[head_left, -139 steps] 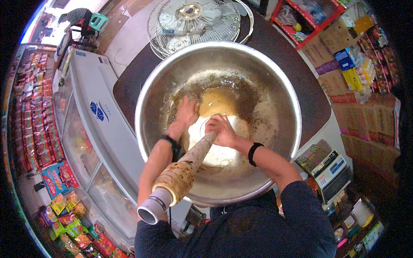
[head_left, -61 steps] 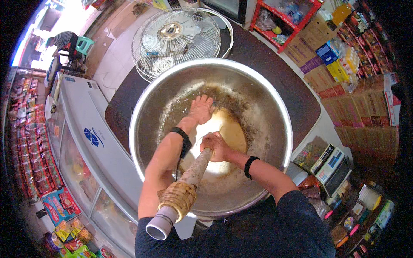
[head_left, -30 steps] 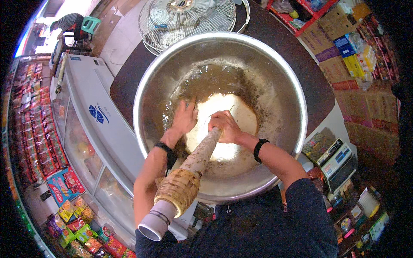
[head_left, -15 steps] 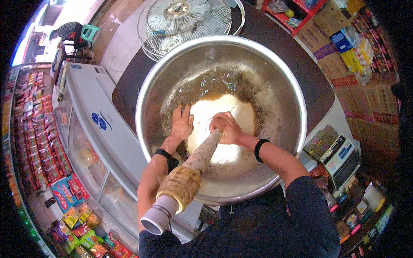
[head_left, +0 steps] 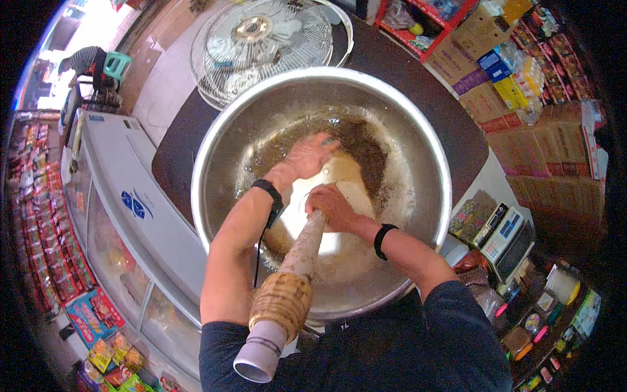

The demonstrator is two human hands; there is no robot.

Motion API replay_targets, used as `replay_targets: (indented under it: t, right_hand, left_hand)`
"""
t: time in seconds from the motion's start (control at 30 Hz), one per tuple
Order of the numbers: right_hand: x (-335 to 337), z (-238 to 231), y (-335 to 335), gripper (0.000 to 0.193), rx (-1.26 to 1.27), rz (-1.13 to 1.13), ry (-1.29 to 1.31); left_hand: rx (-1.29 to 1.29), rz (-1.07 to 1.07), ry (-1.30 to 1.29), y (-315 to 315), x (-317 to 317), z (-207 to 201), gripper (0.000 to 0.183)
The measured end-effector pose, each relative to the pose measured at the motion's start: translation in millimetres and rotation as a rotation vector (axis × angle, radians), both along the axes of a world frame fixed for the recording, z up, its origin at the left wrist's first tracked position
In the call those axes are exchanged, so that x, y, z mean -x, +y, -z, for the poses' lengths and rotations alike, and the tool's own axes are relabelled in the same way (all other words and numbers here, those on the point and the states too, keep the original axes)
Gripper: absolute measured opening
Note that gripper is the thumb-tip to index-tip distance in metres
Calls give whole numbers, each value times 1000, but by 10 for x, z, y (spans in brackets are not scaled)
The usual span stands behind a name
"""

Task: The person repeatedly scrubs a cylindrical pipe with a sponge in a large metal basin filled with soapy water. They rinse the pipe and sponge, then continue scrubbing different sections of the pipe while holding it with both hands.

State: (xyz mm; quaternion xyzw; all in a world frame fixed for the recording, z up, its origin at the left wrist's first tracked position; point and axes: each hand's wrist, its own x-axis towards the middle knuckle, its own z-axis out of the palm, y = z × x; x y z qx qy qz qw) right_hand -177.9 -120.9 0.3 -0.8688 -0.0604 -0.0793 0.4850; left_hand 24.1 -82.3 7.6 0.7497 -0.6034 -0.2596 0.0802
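Observation:
A wide steel basin [head_left: 424, 261] holds murky, foamy water. Inside it lies a pale round base [head_left: 349, 189], bright with glare, joined to a long whitish pole [head_left: 304, 251] like a fan stand's. The pole slants toward me; a yellowish ribbed wrapping [head_left: 281, 302] surrounds its upper part, and its end is an open tube. My right hand [head_left: 332, 208] is closed around the pole just above the base. My left hand [head_left: 312, 155] reaches over the base's far left edge, fingers stretched out at the water; its fingertips are slightly blurred.
Wire fan grilles [head_left: 287, 39] lie beyond the basin on a dark table [head_left: 450, 130]. At left stands a white glass-fronted freezer [head_left: 140, 170] beside snack racks. Cardboard boxes [head_left: 539, 147] are stacked at right, near a weighing scale [head_left: 506, 238]. A green stool [head_left: 116, 64] is far left.
My left hand has swept rightward and farther across the base. My right hand still grips the pole, whose wrapped end sits slightly lower in view. The head view has shifted a little.

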Motion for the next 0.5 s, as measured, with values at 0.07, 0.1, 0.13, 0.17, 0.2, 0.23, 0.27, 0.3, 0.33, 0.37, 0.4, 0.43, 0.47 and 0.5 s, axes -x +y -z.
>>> replay_targets:
  t: [0.07, 0.1, 0.13, 0.17, 0.2, 0.23, 0.27, 0.3, 0.33, 0.37, 0.4, 0.43, 0.47, 0.5]
  right_hand:
    - [0, 3, 10, 41, 30, 15, 18]
    - [5, -8, 15, 41, 22, 12, 18]
    - [2, -21, 16, 40, 15, 26, -1]
    - [9, -41, 16, 39, -3, 24, -3]
    - [11, -62, 14, 38, -23, 25, -3]
    - [15, -84, 8, 38, -44, 28, -5]
    - [19, -103, 2, 37, -41, 39, -29]
    - [22, -118, -6, 36, -41, 52, -50]
    - [27, -128, -14, 35, -44, 61, -76]
    - [27, -131, -22, 35, -36, 53, -60]
    - [30, -127, -28, 36, -31, 39, -44]
    - [29, -118, -31, 36, -21, 24, -26]
    - [29, -106, -32, 36, -33, 21, -21]
    - [28, -94, -30, 36, -45, 17, -16]
  left_hand:
    - [-33, -155, -23, 334, -71, -1, 53]
    - [-25, -221, -49, 539, -109, -25, 54]
    - [-44, -276, -53, 754, -138, -61, 55]
    - [-24, -319, -67, 984, -129, -104, 56]
    - [-37, -371, -71, 1197, -93, -138, 58]
    - [-58, -436, -39, 1399, -29, -165, 57]
    - [-40, -439, -82, 1563, 71, -163, 57]
    - [-114, -469, -127, 1676, 142, -139, 58]
    - [-71, -470, -130, 1741, 182, -98, 58]
    - [-110, -490, -129, 1769, 214, -43, 58]
    - [-128, -484, -115, 1761, 228, 11, 58]
    - [-180, -425, -129, 1702, 203, 65, 57]
    - [-209, -342, -133, 1578, 133, 116, 56]
    - [-264, -276, -136, 1452, 52, 135, 56]
